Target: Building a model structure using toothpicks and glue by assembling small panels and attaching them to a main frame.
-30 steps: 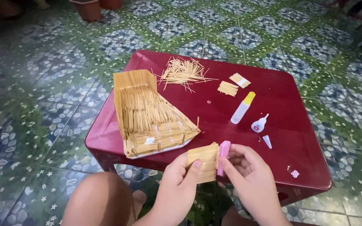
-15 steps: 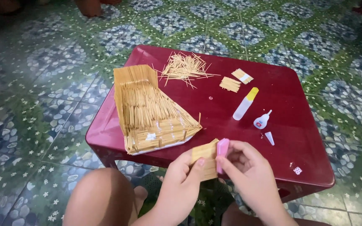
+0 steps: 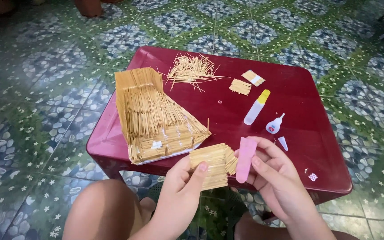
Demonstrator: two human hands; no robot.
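Pinching a small glued toothpick panel (image 3: pixel 212 165) at the near edge of the dark red counter (image 3: pixel 316 146), the left hand (image 3: pixel 181 191) has its fingers closed on the panel's lower half, while the right hand (image 3: pixel 274 178) grips a pink file-like strip (image 3: pixel 246 159) against the panel's side. Judging from the head view, a hard press could crack the glued sticks, or the panel could slip off the edge to the tiled floor (image 3: pixel 32 80); the toothpick model (image 3: pixel 154 118) close by could be knocked.

The desk (image 3: pixel 290 102) is dark red. The stick house (image 3: pixel 154 118) and stick panel (image 3: pixel 210 165) are light yellow-brown. The file (image 3: pixel 246 160) is pink. The floor (image 3: pixel 45 89) has green and blue-grey tiles with small white flowers.
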